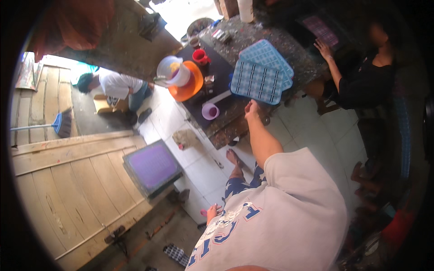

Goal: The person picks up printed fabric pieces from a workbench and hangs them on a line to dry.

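Note:
My right hand (252, 109) reaches forward to the near edge of a light-blue plaid tray (256, 82) with rounded corners. The fingers are closed at that edge, and the tray partly hides them. It overlaps another blue plaid tray (272, 58) behind it, on the dark worktable (218, 54). Low at my left side hangs my left hand (214, 212), its fingers loosely bent and apart. A small pink thing shows beside it; whether the hand touches it I cannot tell.
An orange basin (192, 86) with a whitish pitcher (177, 74), a red mug (200, 57) and a lilac cup (209, 111) stand on the table. A purple-faced framed screen (153, 166) lies left. One person (120, 86) crouches far left; another (366, 83) works at the right.

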`<state>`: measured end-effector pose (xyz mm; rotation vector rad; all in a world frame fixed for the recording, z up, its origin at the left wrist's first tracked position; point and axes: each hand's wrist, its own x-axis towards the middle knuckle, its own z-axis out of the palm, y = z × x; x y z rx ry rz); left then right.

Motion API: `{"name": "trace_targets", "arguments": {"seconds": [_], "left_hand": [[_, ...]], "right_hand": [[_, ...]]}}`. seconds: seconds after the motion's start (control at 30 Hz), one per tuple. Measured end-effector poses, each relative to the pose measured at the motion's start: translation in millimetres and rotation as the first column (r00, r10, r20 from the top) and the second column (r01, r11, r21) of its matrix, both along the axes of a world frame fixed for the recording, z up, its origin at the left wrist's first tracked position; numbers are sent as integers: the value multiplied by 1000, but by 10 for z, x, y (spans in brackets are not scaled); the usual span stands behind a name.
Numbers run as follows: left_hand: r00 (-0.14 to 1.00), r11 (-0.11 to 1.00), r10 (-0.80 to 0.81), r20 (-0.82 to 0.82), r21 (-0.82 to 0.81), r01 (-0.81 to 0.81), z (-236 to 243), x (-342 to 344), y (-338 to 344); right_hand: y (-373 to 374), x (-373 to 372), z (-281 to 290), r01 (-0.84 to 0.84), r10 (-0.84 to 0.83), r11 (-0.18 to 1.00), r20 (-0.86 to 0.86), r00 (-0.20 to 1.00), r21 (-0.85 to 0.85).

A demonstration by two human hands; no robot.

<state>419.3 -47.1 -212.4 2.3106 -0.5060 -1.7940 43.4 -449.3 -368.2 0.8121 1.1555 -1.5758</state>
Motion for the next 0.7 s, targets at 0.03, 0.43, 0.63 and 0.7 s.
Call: {"name": "trace_targets", "arguments": {"seconds": [0.03,0.43,0.63,0.7], "left_hand": [[994,994,-108,17,25,108,-73,178,-115],[994,990,101,36,-106,-96,-1,1773,-1357],[966,970,-134,-219,-227,83,17,1034,-2247],[904,930,-299,-307,-307,203,141,508,-2571]], "right_hand": [[11,5,-8,13,-14,1000,24,1000,27],[77,-53,782,69,-53,997,-307,950,42],[475,-141,2200,-20,370,928,-915,161,372],[658,-175,2640,-196,297,938,-954,40,284]]}}
